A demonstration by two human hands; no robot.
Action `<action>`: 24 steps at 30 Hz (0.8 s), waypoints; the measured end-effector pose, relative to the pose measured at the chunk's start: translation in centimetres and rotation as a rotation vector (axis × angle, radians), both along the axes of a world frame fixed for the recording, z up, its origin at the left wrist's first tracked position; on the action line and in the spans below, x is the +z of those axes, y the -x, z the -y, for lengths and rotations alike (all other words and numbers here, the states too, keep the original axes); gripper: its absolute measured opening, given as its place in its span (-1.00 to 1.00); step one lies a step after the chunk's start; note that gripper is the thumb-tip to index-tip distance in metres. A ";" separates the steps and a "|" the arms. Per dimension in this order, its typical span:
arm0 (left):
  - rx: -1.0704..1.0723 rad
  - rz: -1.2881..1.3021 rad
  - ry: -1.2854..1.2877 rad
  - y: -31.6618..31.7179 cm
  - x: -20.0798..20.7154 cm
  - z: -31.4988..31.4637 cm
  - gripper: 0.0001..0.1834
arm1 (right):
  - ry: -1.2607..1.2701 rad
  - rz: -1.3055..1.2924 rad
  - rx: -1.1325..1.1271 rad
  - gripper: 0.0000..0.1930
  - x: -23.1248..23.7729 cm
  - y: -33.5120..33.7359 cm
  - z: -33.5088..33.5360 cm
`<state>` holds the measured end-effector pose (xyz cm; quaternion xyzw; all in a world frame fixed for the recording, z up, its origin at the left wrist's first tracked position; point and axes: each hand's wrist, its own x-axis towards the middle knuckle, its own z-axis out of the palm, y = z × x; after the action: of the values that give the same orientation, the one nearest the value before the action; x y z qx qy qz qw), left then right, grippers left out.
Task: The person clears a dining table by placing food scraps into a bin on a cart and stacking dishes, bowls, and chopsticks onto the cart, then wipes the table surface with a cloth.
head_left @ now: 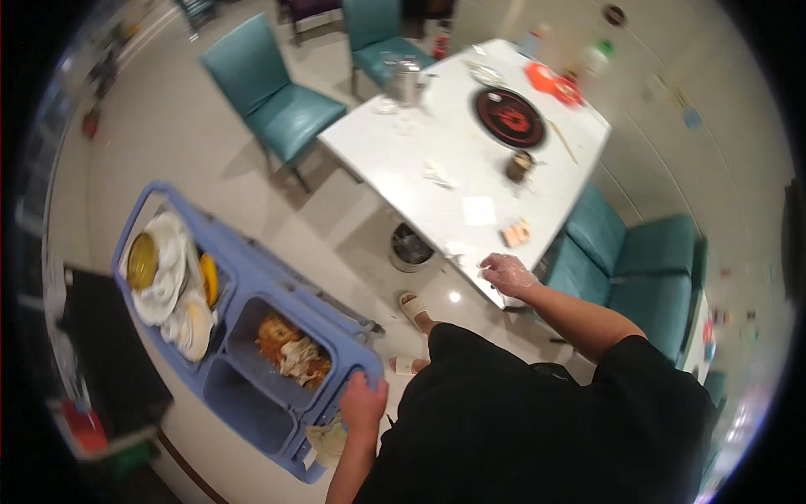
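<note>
My left hand is closed on the near rim of a blue plastic bussing cart. A pale cloth hangs from the cart's end beside that wrist. My right hand, in what looks like a thin clear glove, is over the near corner of a white table. Its fingers are bent together, and something small and white shows at their tips, too blurred to name. Close to that hand lie a small orange-pink packet and a white paper square.
Stacked dishes and food scraps sit in the cart. The table also bears a round black-and-red hotplate, a metal pitcher and a dark cup. A bin stands below, near teal chairs and a teal bench.
</note>
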<state>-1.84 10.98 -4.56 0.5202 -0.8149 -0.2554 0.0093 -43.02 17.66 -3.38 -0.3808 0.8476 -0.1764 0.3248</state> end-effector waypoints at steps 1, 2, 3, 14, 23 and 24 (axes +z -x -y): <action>0.018 -0.002 0.030 0.1 0.1 0.0 -0.64 | -0.045 0.012 -0.098 -0.69 -0.5 1.1 -3.1; 0.046 -0.009 0.064 0.3 0.2 0.1 -0.62 | -0.087 0.092 -0.229 -0.67 -0.8 2.2 -6.0; 0.015 -0.002 0.069 0.4 0.2 0.2 -0.62 | -0.071 0.049 -0.288 -0.67 -1.3 2.9 -8.2; 0.152 0.120 0.070 2.9 0.2 -0.4 -0.60 | 0.014 -0.091 -0.212 -0.65 -4.8 17.8 -13.0; 0.340 0.630 0.188 11.1 0.5 -2.9 -0.50 | 0.041 -0.208 -0.150 -0.66 -8.8 44.0 -4.0; 0.366 0.660 0.170 12.3 0.6 -2.9 -0.49 | 0.082 -0.168 -0.166 -0.66 -8.7 46.4 -3.1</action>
<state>-14.11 13.86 -3.92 0.7085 -0.6861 0.0000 -0.1651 -89.42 20.80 -12.05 -0.3358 0.8925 -0.2047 0.2210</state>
